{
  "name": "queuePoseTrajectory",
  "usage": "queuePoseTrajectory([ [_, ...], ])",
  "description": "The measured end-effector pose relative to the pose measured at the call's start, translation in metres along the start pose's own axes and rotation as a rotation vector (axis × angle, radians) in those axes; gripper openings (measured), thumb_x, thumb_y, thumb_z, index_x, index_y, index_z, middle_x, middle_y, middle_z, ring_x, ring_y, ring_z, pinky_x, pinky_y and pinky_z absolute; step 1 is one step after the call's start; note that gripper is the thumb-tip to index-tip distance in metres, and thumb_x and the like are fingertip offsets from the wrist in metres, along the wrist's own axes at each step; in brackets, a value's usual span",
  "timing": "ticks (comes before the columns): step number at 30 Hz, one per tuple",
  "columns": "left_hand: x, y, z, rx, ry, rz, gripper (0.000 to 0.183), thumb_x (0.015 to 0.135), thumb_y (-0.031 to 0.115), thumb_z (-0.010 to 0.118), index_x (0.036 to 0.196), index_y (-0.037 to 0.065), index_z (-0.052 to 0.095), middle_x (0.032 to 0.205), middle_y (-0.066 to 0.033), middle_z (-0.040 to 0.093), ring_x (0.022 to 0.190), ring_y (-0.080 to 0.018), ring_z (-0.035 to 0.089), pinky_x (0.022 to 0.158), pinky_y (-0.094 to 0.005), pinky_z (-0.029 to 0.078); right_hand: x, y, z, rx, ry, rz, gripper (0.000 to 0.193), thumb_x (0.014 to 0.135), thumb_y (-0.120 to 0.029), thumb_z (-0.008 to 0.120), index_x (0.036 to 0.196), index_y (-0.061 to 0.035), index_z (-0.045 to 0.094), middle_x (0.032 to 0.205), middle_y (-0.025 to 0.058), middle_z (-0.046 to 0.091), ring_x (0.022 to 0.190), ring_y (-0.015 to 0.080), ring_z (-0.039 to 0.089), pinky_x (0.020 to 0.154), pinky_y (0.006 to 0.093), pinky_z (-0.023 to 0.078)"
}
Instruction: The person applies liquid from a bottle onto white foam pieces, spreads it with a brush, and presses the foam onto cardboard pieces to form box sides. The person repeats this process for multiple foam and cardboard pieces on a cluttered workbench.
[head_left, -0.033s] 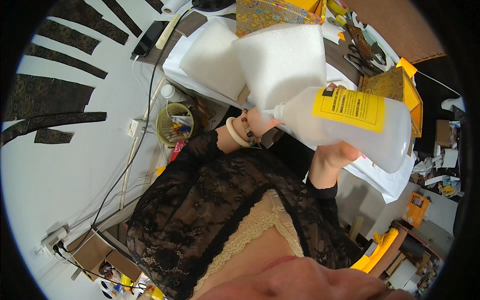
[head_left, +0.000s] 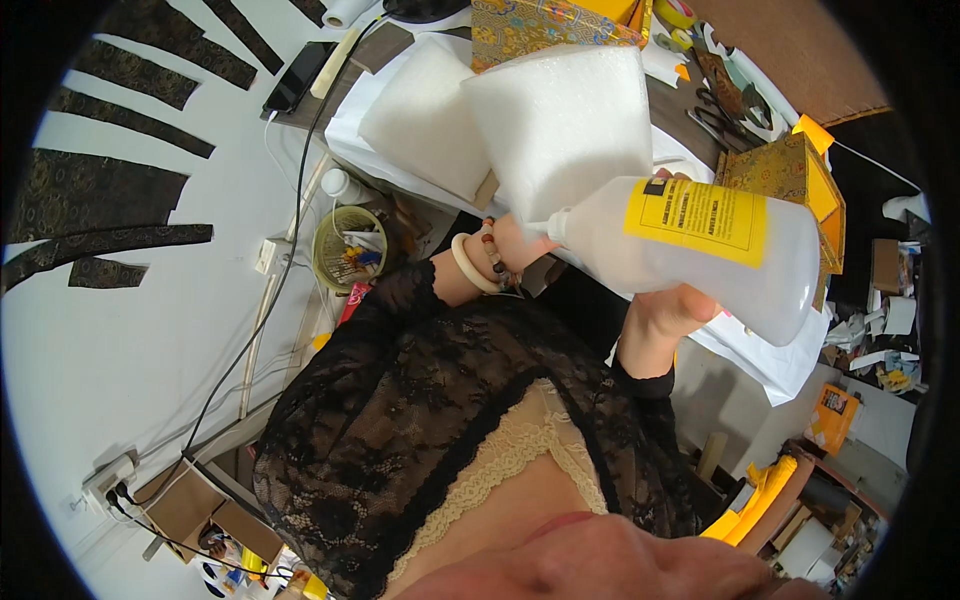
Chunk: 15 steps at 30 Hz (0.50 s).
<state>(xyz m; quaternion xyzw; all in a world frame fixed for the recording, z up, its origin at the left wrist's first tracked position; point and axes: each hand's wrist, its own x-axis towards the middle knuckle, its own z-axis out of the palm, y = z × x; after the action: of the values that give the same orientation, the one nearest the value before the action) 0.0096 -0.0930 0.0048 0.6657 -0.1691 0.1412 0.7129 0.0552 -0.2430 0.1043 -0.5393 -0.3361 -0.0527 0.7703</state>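
My right hand (head_left: 672,312) is wrapped round a large translucent glue bottle (head_left: 790,260) with a yellow label, its thumb on the near side and fingertips showing past the far side. The bottle lies tilted on its side in the air, its narrow nozzle pointing left toward a white foam block (head_left: 565,110). My left hand (head_left: 522,243), with a pale bangle and a beaded bracelet at the wrist, is beside the foam block's lower edge. Its fingers are hidden behind the block and the nozzle. A second white foam block (head_left: 425,120) rests on the white-covered table to the left.
Brocade-patterned boxes with yellow insides stand behind the foam (head_left: 540,25) and to the right (head_left: 780,170). Black scissors (head_left: 712,115) lie at the back right. A phone (head_left: 302,78) and a black cable are at the left, above a bin (head_left: 350,250) of small items.
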Motion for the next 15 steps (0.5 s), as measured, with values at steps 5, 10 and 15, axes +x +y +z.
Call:
queuePoseTrajectory([
  [5, 0.002, 0.000, -0.002, 0.003, 0.018, -0.016, 0.045, 0.093, 0.013, 0.058, 0.136, 0.002, 0.046, 0.136, -0.0125, 0.051, 0.125, -0.0229, 0.048, 0.105, -0.0372, 0.040, -0.002, -0.009, 0.004, 0.056, 0.123, 0.141, 0.103, 0.062, -0.071, 0.073, 0.136, -0.0050, 0.042, 0.127, 0.0190, 0.055, 0.118, 0.0366, 0.054, 0.103, 0.0505, 0.043],
  [10, 0.006, 0.009, 0.005, -0.065, 0.053, -0.039, 0.045, 0.093, 0.012, 0.058, 0.135, 0.002, 0.047, 0.134, -0.0125, 0.052, 0.125, -0.0235, 0.049, 0.104, -0.0378, 0.041, 0.010, -0.004, 0.004, 0.042, 0.142, 0.029, 0.106, 0.065, -0.069, 0.070, 0.134, 0.0039, 0.036, 0.123, 0.0213, 0.055, 0.111, 0.0354, 0.057, 0.096, 0.0487, 0.048],
  [15, 0.020, 0.029, 0.023, -0.685, 0.135, -0.163, 0.041, 0.098, 0.021, 0.051, 0.136, 0.007, 0.045, 0.132, -0.0103, 0.053, 0.123, -0.0239, 0.050, 0.102, -0.0395, 0.043, 0.030, -0.001, 0.009, 0.112, 0.198, -0.039, 0.100, 0.067, -0.066, 0.072, 0.132, 0.0028, 0.040, 0.122, 0.0163, 0.056, 0.109, 0.0291, 0.058, 0.094, 0.0446, 0.050],
])
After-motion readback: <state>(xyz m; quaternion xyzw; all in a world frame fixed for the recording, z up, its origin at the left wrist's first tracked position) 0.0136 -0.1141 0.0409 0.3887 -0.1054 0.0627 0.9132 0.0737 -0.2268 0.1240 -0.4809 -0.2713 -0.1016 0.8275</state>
